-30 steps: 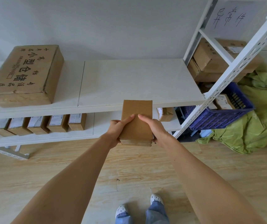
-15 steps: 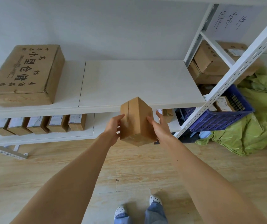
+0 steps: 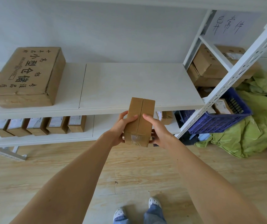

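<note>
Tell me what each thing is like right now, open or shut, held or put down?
small box, taped shut, held in the air.
left hand, grips the small box.
right hand, grips the small box.
big box, closed, lying on the upper shelf.
blue basket, holds a labelled box.

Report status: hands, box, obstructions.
Left hand, right hand both grip small box. Box off shelf, seam up. Large carton far left, not in path.

Before us the small box hangs in front of the shelf; on it, leftward, the large carton; rightward, the crate.
</note>
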